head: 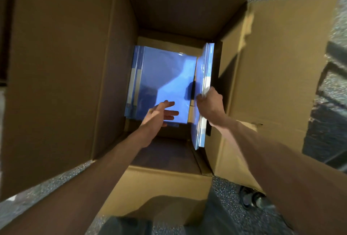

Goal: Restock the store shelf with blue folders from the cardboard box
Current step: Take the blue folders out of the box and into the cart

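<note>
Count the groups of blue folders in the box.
2. A flat stack lies on the box bottom, left hand over it; an upright bunch stands by the right wall, gripped by the right hand. Folders per group cannot be told.

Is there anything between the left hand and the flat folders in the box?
Nothing visible. The left hand is open over the flat folders with no object between. The right hand grips upright folders beside them, at the box wall.

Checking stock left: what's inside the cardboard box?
Flat stack of blue folders on the bottom; upright folders along the right side, gripped by the right hand. Stack depth is hidden.
</note>
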`<state>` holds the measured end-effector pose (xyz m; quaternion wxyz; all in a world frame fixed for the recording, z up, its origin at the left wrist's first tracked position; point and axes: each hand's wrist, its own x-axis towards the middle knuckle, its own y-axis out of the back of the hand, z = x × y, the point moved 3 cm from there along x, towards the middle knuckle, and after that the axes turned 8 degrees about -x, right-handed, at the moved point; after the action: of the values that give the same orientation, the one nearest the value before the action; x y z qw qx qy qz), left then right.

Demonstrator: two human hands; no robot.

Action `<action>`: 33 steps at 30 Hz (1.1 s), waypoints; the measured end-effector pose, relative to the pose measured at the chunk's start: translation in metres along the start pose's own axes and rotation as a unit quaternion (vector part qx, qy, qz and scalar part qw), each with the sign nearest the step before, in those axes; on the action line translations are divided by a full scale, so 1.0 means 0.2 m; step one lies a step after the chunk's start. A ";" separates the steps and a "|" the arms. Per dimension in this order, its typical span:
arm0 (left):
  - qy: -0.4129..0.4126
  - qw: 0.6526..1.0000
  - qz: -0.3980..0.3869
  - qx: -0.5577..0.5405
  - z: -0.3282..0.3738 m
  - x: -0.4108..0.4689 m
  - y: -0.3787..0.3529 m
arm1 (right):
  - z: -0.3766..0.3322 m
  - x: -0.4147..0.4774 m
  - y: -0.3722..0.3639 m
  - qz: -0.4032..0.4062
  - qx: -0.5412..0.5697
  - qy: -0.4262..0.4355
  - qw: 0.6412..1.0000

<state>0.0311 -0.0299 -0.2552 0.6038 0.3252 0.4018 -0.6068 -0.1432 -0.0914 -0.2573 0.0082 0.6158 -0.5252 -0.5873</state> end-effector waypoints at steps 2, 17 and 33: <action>-0.027 0.999 0.016 0.035 0.06 -0.07 0.04 | -0.01 -0.07 0.05 -0.018 0.007 0.014 1.000; -0.474 0.694 0.032 0.542 1.38 -1.35 -0.34 | -0.51 -1.09 1.26 -0.200 -0.187 0.273 0.922; -0.383 0.515 -0.030 0.767 1.72 -2.60 -0.66 | -0.79 -2.24 2.11 -0.083 -0.355 0.367 0.856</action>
<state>-0.0386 -0.0956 0.3748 0.1969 0.3862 -0.4797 -0.7629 -0.1885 -0.0820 0.3763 0.3692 0.7834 -0.1872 -0.4637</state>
